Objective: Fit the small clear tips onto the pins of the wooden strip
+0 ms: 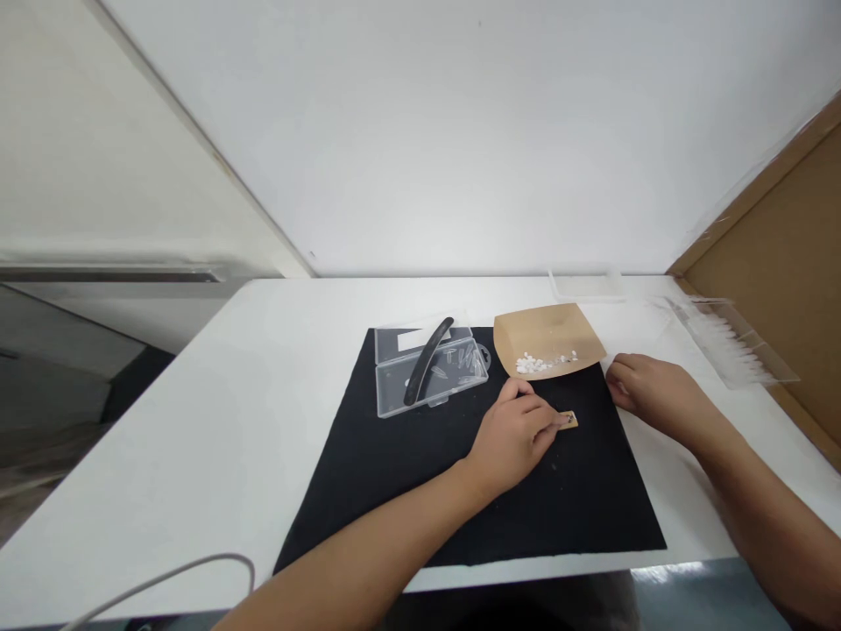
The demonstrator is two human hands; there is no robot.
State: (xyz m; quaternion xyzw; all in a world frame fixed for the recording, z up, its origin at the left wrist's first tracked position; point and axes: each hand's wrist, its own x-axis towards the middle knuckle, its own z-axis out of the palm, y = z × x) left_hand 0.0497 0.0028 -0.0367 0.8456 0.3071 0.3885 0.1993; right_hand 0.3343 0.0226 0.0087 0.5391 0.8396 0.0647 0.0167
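My left hand (516, 434) rests over the black mat (381, 491), its fingertips closed on one end of a small tan strip (570, 424). A white and dark spot shows on that strip, too small to make out. Just above the hand stands a brown paper tray (548, 329) with several small white pieces (531, 363) in it. My right hand (640, 383) is curled shut beside the tray's right end, over the white table. What its fingers hold, if anything, is hidden.
A clear plastic case (387, 399) lies open on the mat, with clear nail tips (469, 359) inside and a curved black nail file (428, 361) across it. Clear packaging (723, 342) lies at right by a cardboard panel (781, 263). A cable (197, 561) crosses the front left.
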